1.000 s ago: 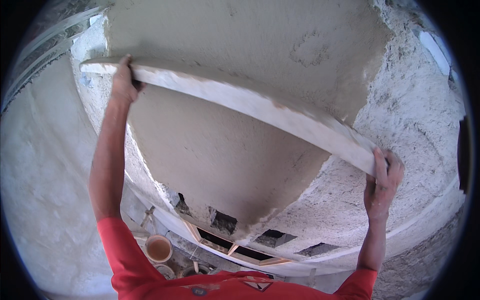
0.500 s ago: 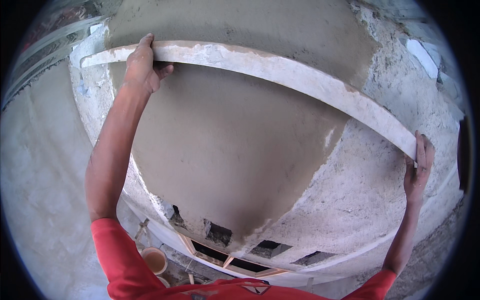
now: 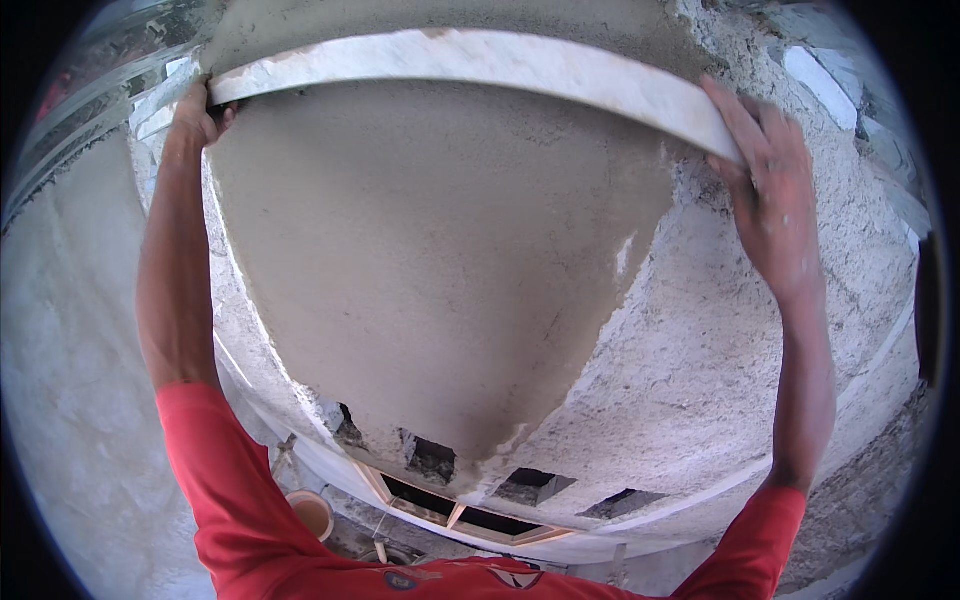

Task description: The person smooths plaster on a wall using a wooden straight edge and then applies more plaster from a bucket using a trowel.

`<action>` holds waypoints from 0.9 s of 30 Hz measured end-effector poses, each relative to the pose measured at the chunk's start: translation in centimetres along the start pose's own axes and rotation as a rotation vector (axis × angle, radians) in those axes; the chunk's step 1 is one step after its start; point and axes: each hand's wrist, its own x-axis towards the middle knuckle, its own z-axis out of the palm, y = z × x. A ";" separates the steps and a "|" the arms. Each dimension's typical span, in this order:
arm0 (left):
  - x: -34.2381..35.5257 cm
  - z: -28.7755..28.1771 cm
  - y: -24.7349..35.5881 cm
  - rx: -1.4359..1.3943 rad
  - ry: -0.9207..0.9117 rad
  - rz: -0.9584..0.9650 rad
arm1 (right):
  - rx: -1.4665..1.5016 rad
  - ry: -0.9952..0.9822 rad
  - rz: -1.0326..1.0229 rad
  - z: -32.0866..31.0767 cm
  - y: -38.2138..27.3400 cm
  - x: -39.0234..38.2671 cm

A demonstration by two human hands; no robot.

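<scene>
A long, pale plastering straightedge [image 3: 470, 56] lies across the upper part of a grey plastered wall patch [image 3: 440, 240]. It looks bowed through the lens. My left hand [image 3: 200, 122] grips it near its left end, thumb below the edge. At the opposite end my right hand [image 3: 772, 190] is wrapped round the tip, slightly blurred, with its fingers on the upper face. Both arms reach up, in red sleeves. The plaster under the board looks smooth and damp.
Rough unplastered wall [image 3: 690, 340] borders the patch on the right. Low down are several dark square holes [image 3: 432, 462] and a wooden window frame [image 3: 460, 515]. A bucket [image 3: 313, 514] stands below at the left. Another smooth wall [image 3: 80, 350] meets this one at the left.
The straightedge has moved up the wall, its right end rising most, so it lies more level. Both my hands have moved up and to the left with it.
</scene>
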 end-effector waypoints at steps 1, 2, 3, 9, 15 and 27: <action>-1.5 -0.1 -0.3 0.029 -0.034 -0.003 | -0.012 -0.026 0.026 0.2 -0.2 -1.0; -3.2 0.2 -1.3 0.053 -0.072 -0.011 | -0.031 -0.057 0.051 0.1 -0.2 -2.9; -4.9 0.6 -2.2 0.062 -0.089 -0.012 | -0.047 -0.089 0.078 -0.1 -0.2 -5.0; -20.1 6.6 -8.7 -0.026 -0.118 -0.019 | -0.092 -0.202 0.240 -3.1 2.7 -17.1; -23.5 7.2 -10.4 0.007 -0.184 -0.110 | 0.001 -0.134 0.175 -3.3 2.6 -23.0; -4.7 4.6 1.2 -0.052 0.002 0.186 | -0.241 0.086 0.095 1.1 2.4 -3.5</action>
